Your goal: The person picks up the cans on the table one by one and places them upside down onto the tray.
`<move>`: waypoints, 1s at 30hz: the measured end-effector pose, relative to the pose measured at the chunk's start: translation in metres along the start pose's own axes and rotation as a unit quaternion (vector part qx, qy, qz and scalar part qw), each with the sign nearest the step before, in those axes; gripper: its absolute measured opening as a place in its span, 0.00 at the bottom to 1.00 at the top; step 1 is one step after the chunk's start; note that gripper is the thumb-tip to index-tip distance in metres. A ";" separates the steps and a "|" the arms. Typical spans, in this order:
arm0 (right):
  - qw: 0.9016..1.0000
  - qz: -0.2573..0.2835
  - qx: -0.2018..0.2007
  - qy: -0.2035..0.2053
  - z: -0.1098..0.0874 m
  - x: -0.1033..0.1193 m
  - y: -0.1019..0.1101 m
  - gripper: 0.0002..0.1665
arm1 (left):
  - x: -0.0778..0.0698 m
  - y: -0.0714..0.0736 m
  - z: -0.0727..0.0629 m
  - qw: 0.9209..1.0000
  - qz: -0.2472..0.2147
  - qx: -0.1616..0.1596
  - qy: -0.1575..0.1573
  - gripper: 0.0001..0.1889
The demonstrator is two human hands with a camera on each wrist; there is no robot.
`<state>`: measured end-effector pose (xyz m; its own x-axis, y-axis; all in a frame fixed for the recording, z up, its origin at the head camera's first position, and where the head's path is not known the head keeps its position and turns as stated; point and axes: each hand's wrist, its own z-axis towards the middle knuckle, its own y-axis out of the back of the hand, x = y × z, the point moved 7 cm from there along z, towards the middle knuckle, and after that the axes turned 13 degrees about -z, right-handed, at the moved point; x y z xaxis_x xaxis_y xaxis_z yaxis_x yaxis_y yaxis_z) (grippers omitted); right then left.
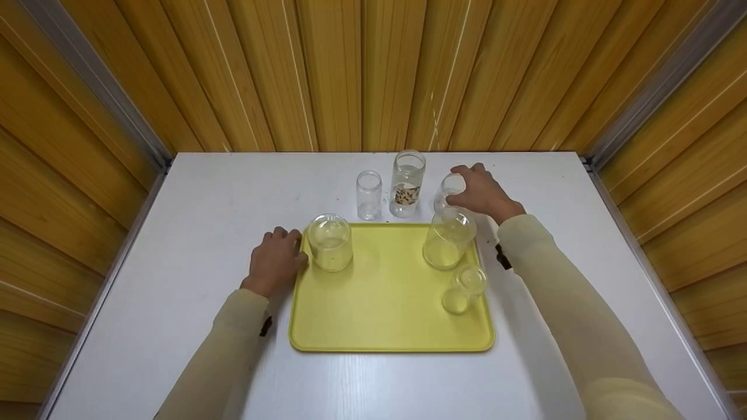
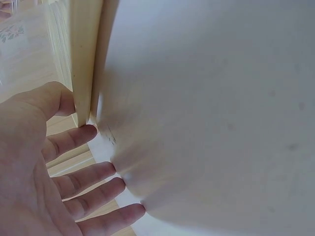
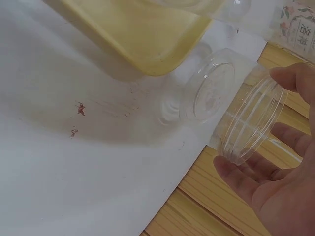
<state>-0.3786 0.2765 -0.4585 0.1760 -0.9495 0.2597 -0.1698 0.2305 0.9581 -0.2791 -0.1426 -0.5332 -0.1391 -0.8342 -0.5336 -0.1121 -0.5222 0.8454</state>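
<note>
My right hand (image 1: 481, 192) grips a clear plastic jar (image 3: 231, 108) around its threaded rim, with the thumb on one side and fingers on the other. This jar stands on the white table behind the tray's far right corner. Beside the left edge of the yellow tray (image 1: 385, 303), my left hand (image 1: 275, 262) has its fingertips down on the table. In the left wrist view its thumb touches the tray's side and the fingers are spread. A wide clear jar (image 1: 331, 245) stands on the tray near that hand.
Another wide clear jar (image 1: 446, 242) and a small clear jar (image 1: 464, 289) stand along the tray's right side. Behind the tray are a slim clear jar (image 1: 369, 198) and a tall jar with a printed label (image 1: 407, 195). Wood-patterned panels (image 1: 338, 76) enclose the table.
</note>
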 end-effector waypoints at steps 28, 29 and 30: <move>0.998 0.056 -0.040 -0.003 -0.022 0.003 0.027 0.47 | -0.004 0.003 -0.003 1.000 -0.004 -0.010 -0.011 0.21; 0.997 0.061 -0.042 -0.004 -0.022 0.003 0.027 0.47 | -0.004 0.003 -0.003 1.000 -0.004 -0.010 -0.011 0.21; 0.997 0.066 -0.044 -0.005 -0.023 0.003 0.028 0.47 | -0.004 0.003 -0.003 1.000 -0.003 -0.009 -0.010 0.21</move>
<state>-0.3602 0.2848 -0.4285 0.1482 -0.9115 0.3837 -0.1053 0.3712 0.9226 -0.2758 -0.1413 -0.5288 -0.1584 -0.8270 -0.5394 -0.0949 -0.5310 0.8420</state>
